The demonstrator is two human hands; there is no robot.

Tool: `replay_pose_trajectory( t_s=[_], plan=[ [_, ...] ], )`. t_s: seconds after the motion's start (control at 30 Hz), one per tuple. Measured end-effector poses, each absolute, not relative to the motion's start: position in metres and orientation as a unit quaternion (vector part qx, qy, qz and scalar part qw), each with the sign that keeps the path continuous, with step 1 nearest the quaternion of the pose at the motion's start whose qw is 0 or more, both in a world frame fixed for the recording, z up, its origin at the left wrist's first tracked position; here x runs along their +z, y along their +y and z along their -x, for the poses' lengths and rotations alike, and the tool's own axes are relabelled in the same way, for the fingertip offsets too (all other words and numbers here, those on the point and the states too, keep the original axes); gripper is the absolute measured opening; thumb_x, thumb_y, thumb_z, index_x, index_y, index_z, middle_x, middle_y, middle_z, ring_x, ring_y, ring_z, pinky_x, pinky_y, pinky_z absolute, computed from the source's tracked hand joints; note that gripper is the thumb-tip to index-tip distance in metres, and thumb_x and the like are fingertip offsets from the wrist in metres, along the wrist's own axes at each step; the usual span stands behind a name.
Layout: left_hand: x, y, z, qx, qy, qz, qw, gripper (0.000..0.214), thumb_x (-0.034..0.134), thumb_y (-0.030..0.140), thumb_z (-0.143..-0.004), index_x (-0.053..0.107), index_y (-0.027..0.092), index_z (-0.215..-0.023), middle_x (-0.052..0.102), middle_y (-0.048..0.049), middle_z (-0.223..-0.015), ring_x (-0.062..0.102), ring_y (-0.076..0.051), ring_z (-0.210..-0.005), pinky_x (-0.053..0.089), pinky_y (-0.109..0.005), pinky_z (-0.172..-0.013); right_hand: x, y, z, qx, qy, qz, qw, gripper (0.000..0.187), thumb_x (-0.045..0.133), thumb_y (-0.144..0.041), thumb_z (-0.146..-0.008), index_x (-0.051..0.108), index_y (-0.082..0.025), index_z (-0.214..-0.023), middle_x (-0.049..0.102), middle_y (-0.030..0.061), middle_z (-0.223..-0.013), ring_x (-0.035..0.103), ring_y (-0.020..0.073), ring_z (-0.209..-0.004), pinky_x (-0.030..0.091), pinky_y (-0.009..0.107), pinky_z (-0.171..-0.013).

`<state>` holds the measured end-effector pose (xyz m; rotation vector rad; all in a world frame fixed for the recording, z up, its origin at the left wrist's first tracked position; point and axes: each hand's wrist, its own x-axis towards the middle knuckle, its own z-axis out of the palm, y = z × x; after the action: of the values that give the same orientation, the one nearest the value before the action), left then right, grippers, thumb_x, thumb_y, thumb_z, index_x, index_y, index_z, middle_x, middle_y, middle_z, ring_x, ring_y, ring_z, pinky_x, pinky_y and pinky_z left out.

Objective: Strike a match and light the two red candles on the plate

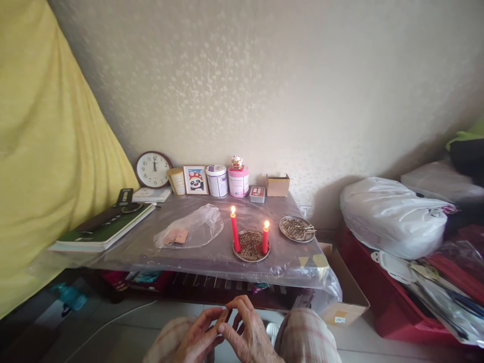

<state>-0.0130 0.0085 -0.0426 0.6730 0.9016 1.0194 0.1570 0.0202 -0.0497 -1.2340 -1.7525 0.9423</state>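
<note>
My left hand [198,335] and my right hand [247,333] meet low in the frame, above my knees. Both pinch a small brown stick-like piece [223,317] between their fingertips. In front of me stands a low table covered with clear plastic sheet [212,257]. Two lit red candles [235,229] [265,238] stand on a round metal plate [251,247] near the table's front edge. A second round plate [297,228] holding several thin sticks lies just to its right. A clear plastic bag [191,227] with brownish pieces inside lies left of the candles.
Along the wall stand a round clock [153,169], a framed panda picture [195,180], tins [217,180], a pink jar [238,180] and a small cardboard box [278,184]. Books [104,227] lie at the table's left. A yellow curtain [45,151] hangs left; bags [393,217] pile right.
</note>
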Motion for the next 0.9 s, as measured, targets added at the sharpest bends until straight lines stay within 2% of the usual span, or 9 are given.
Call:
replay_pose_trajectory(
  t_s=[0.07, 0.2, 0.33, 0.57, 0.77, 0.9],
  plan=[
    [-0.041, 0.008, 0.012, 0.464, 0.397, -0.313, 0.727, 0.036, 0.083, 0.038, -0.068, 0.077, 0.022, -0.1, 0.074, -0.0108, -0.119, 0.061, -0.037, -0.12, 0.047, -0.049, -0.105, -0.048, 0.02, -0.156, 0.371, -0.691, 0.488, 0.383, 0.046, 0.059, -0.065, -0.085, 0.062, -0.021, -0.097, 0.058, 0.0054, -0.099, 0.062, 0.019, -0.077, 0.052, 0.03, -0.07],
    [-0.041, 0.008, 0.011, 0.474, 0.388, -0.317, 0.724, 0.034, 0.082, 0.036, -0.069, 0.076, 0.022, -0.1, 0.075, -0.0109, -0.119, 0.062, -0.036, -0.12, 0.043, -0.049, -0.109, -0.043, 0.019, -0.156, 0.378, -0.689, 0.5, 0.363, 0.027, 0.068, -0.045, -0.085, 0.062, -0.021, -0.097, 0.058, 0.0039, -0.099, 0.061, 0.0177, -0.077, 0.051, 0.029, -0.07],
    [-0.042, 0.008, 0.01, 0.477, 0.386, -0.32, 0.722, 0.033, 0.08, 0.035, -0.071, 0.076, 0.021, -0.101, 0.075, -0.0112, -0.117, 0.062, -0.037, -0.119, 0.045, -0.05, -0.107, -0.039, 0.019, -0.157, 0.371, -0.694, 0.506, 0.354, 0.023, 0.071, -0.036, -0.084, 0.062, -0.021, -0.099, 0.059, 0.0038, -0.1, 0.062, 0.0183, -0.08, 0.05, 0.029, -0.073],
    [-0.044, 0.008, 0.01, 0.479, 0.385, -0.331, 0.716, 0.032, 0.079, 0.034, -0.073, 0.076, 0.019, -0.101, 0.076, -0.0112, -0.113, 0.063, -0.037, -0.116, 0.045, -0.051, -0.106, -0.041, 0.018, -0.157, 0.371, -0.698, 0.503, 0.35, 0.025, 0.07, -0.039, -0.084, 0.061, -0.021, -0.1, 0.059, 0.0041, -0.1, 0.061, 0.0184, -0.078, 0.05, 0.03, -0.072],
    [-0.05, 0.009, 0.009, 0.5, 0.39, -0.3, 0.713, 0.033, 0.082, 0.034, -0.068, 0.076, 0.018, -0.097, 0.077, -0.012, -0.109, 0.065, -0.037, -0.112, 0.047, -0.049, -0.103, -0.05, 0.021, -0.158, 0.383, -0.698, 0.478, 0.37, 0.036, 0.065, -0.053, -0.084, 0.059, -0.022, -0.102, 0.056, 0.0042, -0.1, 0.061, 0.0169, -0.074, 0.052, 0.028, -0.066],
    [-0.051, 0.01, 0.007, 0.503, 0.38, -0.295, 0.718, 0.037, 0.083, 0.038, -0.064, 0.076, 0.02, -0.096, 0.077, -0.0126, -0.108, 0.064, -0.039, -0.112, 0.046, -0.052, -0.102, -0.053, 0.024, -0.158, 0.394, -0.709, 0.458, 0.363, 0.04, 0.066, -0.052, -0.082, 0.059, -0.021, -0.107, 0.054, 0.0052, -0.101, 0.063, 0.0163, -0.074, 0.052, 0.025, -0.06]
  ],
)
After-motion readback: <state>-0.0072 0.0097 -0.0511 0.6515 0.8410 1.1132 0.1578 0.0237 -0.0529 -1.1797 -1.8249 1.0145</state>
